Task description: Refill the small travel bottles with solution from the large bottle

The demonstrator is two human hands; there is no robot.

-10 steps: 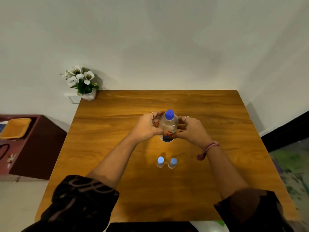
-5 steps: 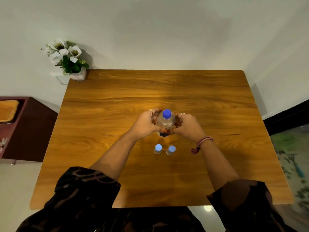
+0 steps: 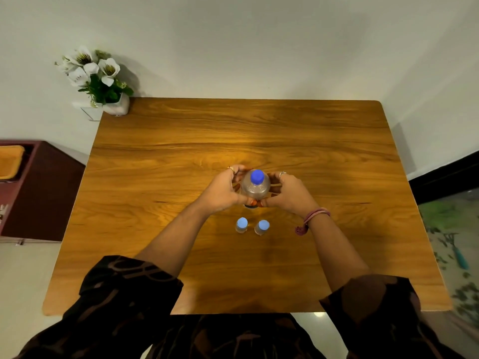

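A large clear bottle [image 3: 255, 189] with a dark blue cap stands upright near the middle of the wooden table [image 3: 181, 156]. My left hand [image 3: 223, 190] grips its left side and my right hand [image 3: 289, 191] grips its right side, fingers curled round the body. Two small travel bottles stand side by side closer to me, both with light blue caps on: the left travel bottle [image 3: 241, 225] and the right travel bottle [image 3: 262, 226]. They sit just below my hands, apart from them. The large bottle's lower part is hidden by my thumbs.
A white pot of white flowers [image 3: 103, 81] stands at the table's far left corner against the wall. A dark red cabinet [image 3: 39, 190] with an orange tray [image 3: 10, 161] is left of the table. Tiled floor shows on the right.
My view has shifted, so the table sits differently in frame. Both hands stay wrapped round the large bottle at the same spot on the table; the small bottles have not moved.
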